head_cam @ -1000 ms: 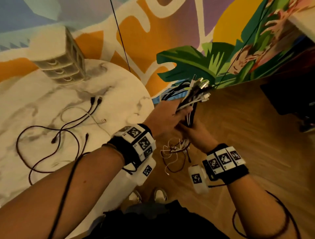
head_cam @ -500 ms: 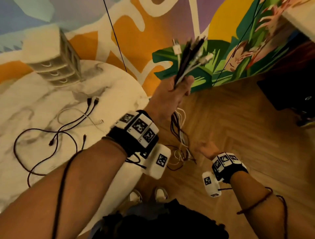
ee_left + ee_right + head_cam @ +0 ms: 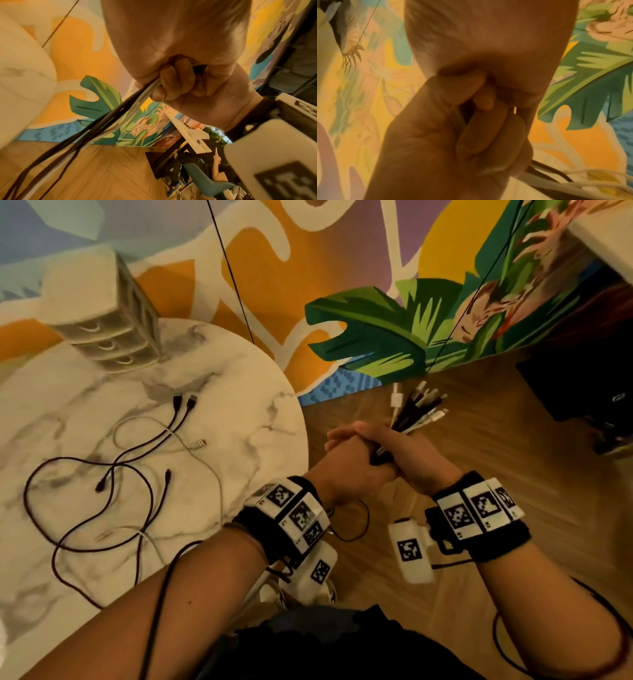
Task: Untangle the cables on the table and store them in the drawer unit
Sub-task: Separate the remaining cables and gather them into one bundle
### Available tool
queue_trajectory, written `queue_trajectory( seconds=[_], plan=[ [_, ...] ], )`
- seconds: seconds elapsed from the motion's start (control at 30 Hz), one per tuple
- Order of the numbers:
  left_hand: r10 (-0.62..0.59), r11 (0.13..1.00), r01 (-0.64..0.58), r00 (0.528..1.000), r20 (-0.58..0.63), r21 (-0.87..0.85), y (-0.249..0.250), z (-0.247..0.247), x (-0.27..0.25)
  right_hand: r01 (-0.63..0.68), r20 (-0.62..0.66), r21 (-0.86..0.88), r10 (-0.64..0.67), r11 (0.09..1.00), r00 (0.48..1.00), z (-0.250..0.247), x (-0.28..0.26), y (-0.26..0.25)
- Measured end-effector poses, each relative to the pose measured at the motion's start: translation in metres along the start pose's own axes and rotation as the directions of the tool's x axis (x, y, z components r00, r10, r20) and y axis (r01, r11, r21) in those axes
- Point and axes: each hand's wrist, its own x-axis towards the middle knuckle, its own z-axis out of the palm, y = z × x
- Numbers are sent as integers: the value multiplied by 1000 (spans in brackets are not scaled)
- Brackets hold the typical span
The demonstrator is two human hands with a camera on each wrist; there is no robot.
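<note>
At frame centre, the left hand (image 3: 356,463) and right hand (image 3: 416,458) both clench a cable bundle (image 3: 416,409) above the wooden floor (image 3: 445,559). Loose cables (image 3: 113,474) sprawl on the marble table (image 3: 239,392) at left; the drawer unit (image 3: 106,326) stands upper left, before the mural wall (image 3: 359,268).

I stand on a herringbone wooden floor (image 3: 479,460) beside a round white marble counter (image 3: 246,419). A painted mural wall (image 3: 342,261) of orange shapes and green leaves rises ahead under warm light. A dark cabinet (image 3: 575,385) sits at the right.
</note>
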Motion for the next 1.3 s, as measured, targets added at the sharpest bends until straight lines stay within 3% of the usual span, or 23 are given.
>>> queue_trajectory(
  seconds=[0.1, 0.23, 0.3, 0.37, 0.4, 0.43, 0.5, 0.57, 0.7, 0.83, 0.9, 0.97, 1.03, 1.07, 1.13, 1.2, 1.23, 1.3],
  plan=[
    [-42, 998, 41, 999, 31, 47, -11, -9, -12, 12, -39, 9, -11, 1000, 999, 19, 6, 5],
    [-3, 956, -8, 999, 38, 295, -18, -29, -34, 30, -130, -40, -35, 999, 991, 44, 17, 16],
    [48, 902, 14, 990, -132, 432, -18, -46, -44, 17, -199, 44, -8, 999, 980, 52, 21, 18],
    [156, 871, 39, 923, -351, 490, -13, -64, -46, 51, -221, 33, -43, 998, 974, 57, 23, 17],
    [192, 873, 29, 898, -397, 486, -9, -73, -46, 80, -180, 7, -78, 997, 981, 61, 24, 16],
    [185, 877, 27, 903, -387, 480, -7, -79, -42, 106, -137, -11, -106, 994, 985, 65, 25, 16],
    [101, 890, 43, 952, -289, 453, -2, -83, -35, 127, -106, -21, -128, 992, 986, 75, 27, 14],
    [49, 914, 53, 969, -240, 402, -3, -85, -34, 119, -126, -22, -121, 993, 985, 83, 31, 13],
    [29, 966, 51, 953, -300, 255, -9, -91, -42, 103, -60, -25, -104, 994, 993, 95, 34, 19],
    [-4, 976, 72, 949, -314, 205, -10, -96, -50, 51, -95, -40, -55, 998, 994, 109, 41, 20],
    [19, 985, 30, 959, -283, 168, -8, -97, -55, 94, -92, -20, -95, 995, 991, 117, 42, 14],
    [118, 936, -36, 969, -216, 349, -7, -92, -58, 121, -85, -130, -133, 984, 987, 125, 37, 12],
    [212, 826, -70, 958, -192, 560, -12, -87, -58, 34, -80, -450, -78, 892, 994, 124, 30, 16],
    [247, 782, -70, 947, -205, 619, -16, -86, -58, 24, -75, -494, -71, 869, 995, 122, 30, 23],
    [297, 739, -73, 927, -227, 669, -22, -83, -60, 22, -62, -377, -48, 926, 997, 122, 31, 34],
    [345, 687, -81, 911, -226, 722, -26, -77, -63, -96, -107, -427, 55, 899, 993, 123, 34, 46],
    [351, 666, -64, 906, -237, 743, -28, -74, -65, -147, -139, -447, 94, 882, 986, 123, 33, 49],
    [337, 635, -6, 902, -270, 772, -33, -69, -66, -239, -259, -292, 164, 926, 952, 122, 36, 57]
  ],
)
